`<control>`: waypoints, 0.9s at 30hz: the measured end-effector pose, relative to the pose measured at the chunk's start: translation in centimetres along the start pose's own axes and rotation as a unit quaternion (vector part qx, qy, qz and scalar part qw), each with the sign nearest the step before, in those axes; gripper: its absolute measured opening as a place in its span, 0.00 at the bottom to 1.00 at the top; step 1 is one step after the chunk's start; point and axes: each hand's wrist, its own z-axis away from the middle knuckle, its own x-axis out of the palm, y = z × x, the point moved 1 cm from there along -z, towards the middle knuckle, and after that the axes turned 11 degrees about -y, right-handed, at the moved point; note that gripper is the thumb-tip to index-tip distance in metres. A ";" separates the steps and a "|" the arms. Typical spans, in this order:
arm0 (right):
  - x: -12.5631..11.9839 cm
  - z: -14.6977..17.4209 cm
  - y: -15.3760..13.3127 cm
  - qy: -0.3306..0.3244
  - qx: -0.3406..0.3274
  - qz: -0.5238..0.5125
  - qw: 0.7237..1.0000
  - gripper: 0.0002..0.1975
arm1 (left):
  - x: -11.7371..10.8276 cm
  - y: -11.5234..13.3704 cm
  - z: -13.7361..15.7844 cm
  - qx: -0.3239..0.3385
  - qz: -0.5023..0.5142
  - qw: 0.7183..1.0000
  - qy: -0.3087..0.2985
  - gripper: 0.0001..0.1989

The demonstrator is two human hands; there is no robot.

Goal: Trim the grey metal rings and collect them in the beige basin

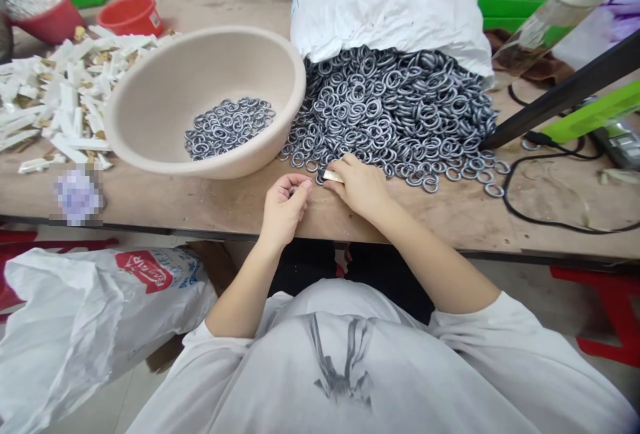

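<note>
My left hand (286, 209) is closed over the front of the tabletop, thumb against its curled fingers. A bit of something dark shows in that grip, too small to make out. Close to its right, my right hand (361, 186) grips a small cream-coloured stick with a dark tip (333, 176). That tip is beside the near edge of a heap of grey metal-looking rings (390, 107). The heap spills from a white sack (385, 14). To the left, a large beige basin (150, 94) contains a smaller pile of grey rings (227, 127).
White strips (75, 111) cover the table's left side, near a red bowl (129, 15) and a pink bowl (55, 21). A dark slanted bar (565, 91) and a black cable (507, 187) are at right. Green trays (510, 11) stand behind. A white bag (100, 314) sits below the edge.
</note>
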 end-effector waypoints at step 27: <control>0.6 3.4 -2.4 0.023 -0.169 -0.688 0.705 0.26 | 3.0 1.8 2.7 -0.076 0.152 0.968 -0.184 0.22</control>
